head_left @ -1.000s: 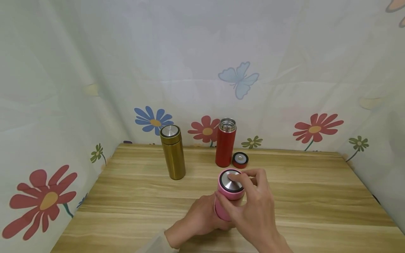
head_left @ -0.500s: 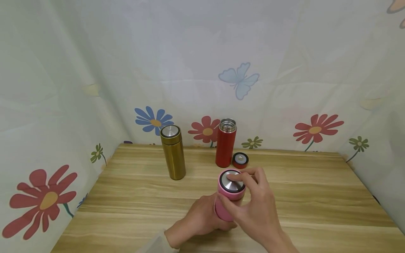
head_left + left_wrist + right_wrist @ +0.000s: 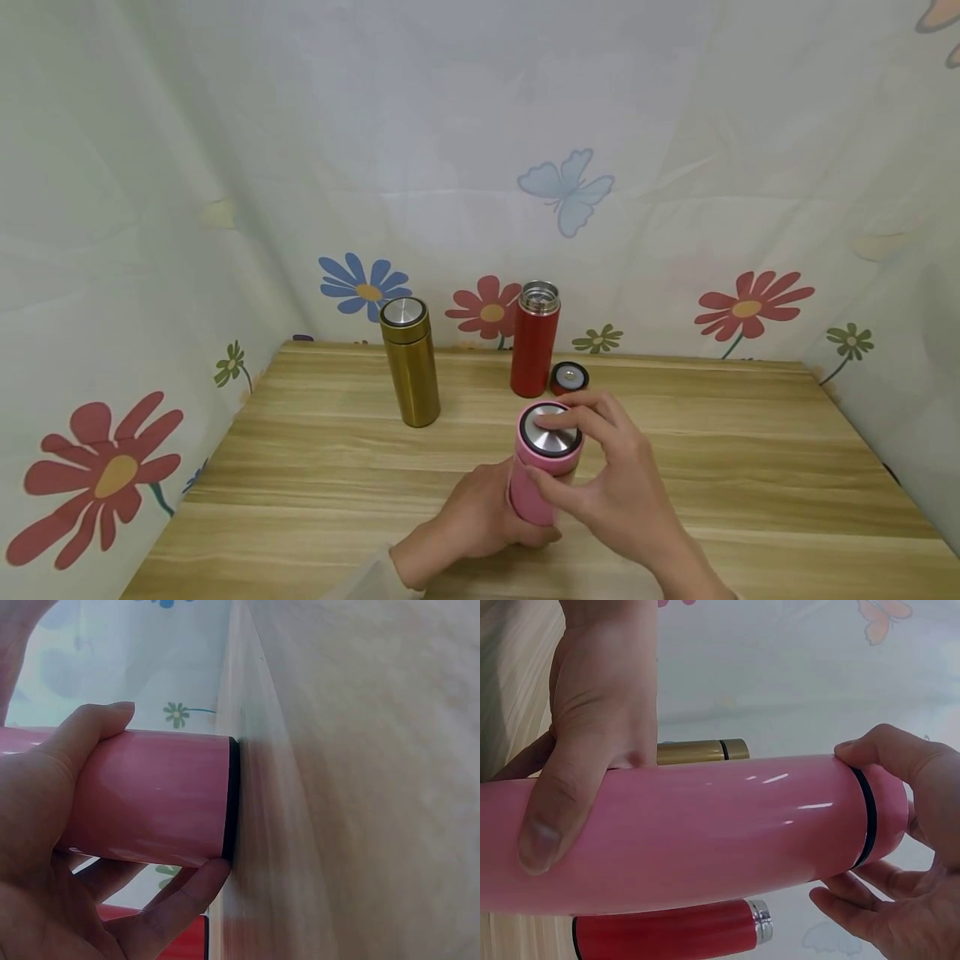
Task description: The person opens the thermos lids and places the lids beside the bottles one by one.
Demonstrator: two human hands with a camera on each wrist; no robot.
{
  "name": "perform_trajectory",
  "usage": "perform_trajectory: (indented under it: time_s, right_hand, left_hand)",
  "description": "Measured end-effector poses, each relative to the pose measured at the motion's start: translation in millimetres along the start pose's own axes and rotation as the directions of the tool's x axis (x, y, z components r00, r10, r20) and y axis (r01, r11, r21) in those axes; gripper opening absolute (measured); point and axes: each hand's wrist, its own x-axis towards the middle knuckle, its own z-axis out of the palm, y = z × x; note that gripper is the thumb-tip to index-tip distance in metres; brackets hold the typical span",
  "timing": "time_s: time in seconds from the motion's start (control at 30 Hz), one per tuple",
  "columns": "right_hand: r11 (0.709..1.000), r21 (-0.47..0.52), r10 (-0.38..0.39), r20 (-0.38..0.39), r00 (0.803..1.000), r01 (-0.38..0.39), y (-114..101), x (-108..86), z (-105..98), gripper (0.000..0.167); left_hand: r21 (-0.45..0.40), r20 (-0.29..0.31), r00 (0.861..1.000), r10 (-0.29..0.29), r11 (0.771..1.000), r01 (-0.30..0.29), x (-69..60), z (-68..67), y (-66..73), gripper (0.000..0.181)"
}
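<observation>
We see the pink flask (image 3: 531, 502) held roughly upright near the front of the wooden table (image 3: 315, 483), with both hands on it. The left hand (image 3: 483, 512) is wrapped around the lower part of the body; from the right wrist we see its thumb laid across the pink wall, and from the left wrist one fingertip reaches down beside the dark base (image 3: 232, 799). That base sits right at the tabletop, though we cannot tell whether it fully rests there. The right hand (image 3: 615, 483) has a lighter grasp at the top, its thumb and fingers arched around the lid (image 3: 553, 442), with visible space between the palm and the flask. We see its index finger lying over the steel disc, another finger at the far rim, and the thumb against the near side. From the right wrist, the thumb tip touches beside the black ring (image 3: 868, 817) below the lid, while the fingers curve underneath; how firmly they press we cannot tell. The lid is seated on the flask. Behind the hands we see the red flask (image 3: 531, 358) standing with its steel mouth uncovered, a loose cap (image 3: 570, 377) just beside its foot, and, farther left, the gold flask (image 3: 417, 379) upright and capped.
</observation>
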Motion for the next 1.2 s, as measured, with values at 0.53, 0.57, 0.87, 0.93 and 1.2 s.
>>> perform_trajectory:
  time_s: [0.53,0.57,0.87,0.93,1.2]
  right_hand:
    - [1.0,0.026,-0.002,0.062,0.998,0.0,4.5,3.5,-3.0,0.057]
    - [1.0,0.024,-0.003,0.065,0.998,0.002,4.7,3.4,-2.7,0.058]
    - [0.999,-0.043,-0.009,0.059,0.998,0.011,3.7,2.4,0.7,0.065]
    - [0.997,-0.08,-0.004,0.033,0.999,0.006,1.6,2.2,1.5,0.067]
    - [0.969,-0.246,-0.005,-0.109,0.994,-0.022,-10.7,-1.7,5.8,0.074]
  left_hand:
    - [-0.001,0.0,1.0,0.0,1.0,0.0,-0.9,-0.5,0.0,0.071]
    - [-0.003,-0.001,1.0,-0.001,1.0,0.001,-1.1,-0.4,-0.2,0.07]
    - [-0.007,0.005,1.0,-0.004,1.0,0.004,-1.1,-0.4,-1.3,0.07]
    - [-0.006,0.009,1.0,-0.006,1.0,0.006,-0.7,-0.5,-1.5,0.071]
    - [0.008,0.015,1.0,-0.006,1.0,0.006,-0.7,-1.0,-0.7,0.071]
